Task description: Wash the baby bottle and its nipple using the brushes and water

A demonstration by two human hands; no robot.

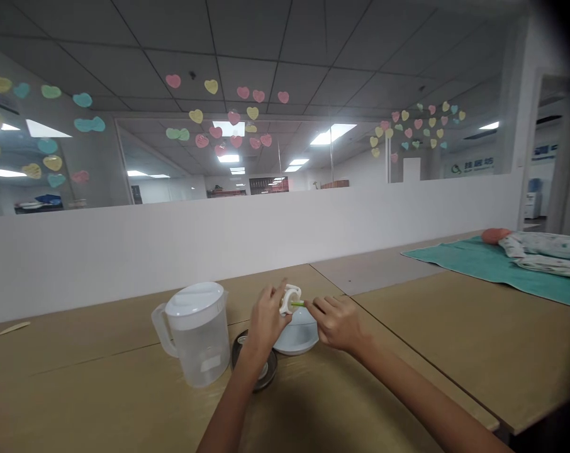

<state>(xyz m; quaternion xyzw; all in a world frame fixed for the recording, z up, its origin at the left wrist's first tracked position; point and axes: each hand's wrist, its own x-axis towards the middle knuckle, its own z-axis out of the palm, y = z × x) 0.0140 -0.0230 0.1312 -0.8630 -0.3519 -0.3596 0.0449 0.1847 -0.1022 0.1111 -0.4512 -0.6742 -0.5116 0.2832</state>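
Observation:
Above a white bowl [297, 333], my left hand [266, 314] grips a small white plastic part with a curved loop [290, 299]. My right hand [335, 321] is closed, its fingertips pinching a thin green stick [297, 304]. The stick's far end meets the opening of the white part; how deep it goes in I cannot tell. Under my left forearm lies a dark round object [267, 372], partly covered by the arm. To the left stands a clear plastic pitcher [202, 349] with a white lid and handle.
A white low wall [124, 251] with windows borders the table [100, 402] at the back. A green cloth [474, 267] with folded patterned fabric [549, 251] and an orange-red round thing [495, 236] lies at the right. A flat tan piece [14, 328] lies far left.

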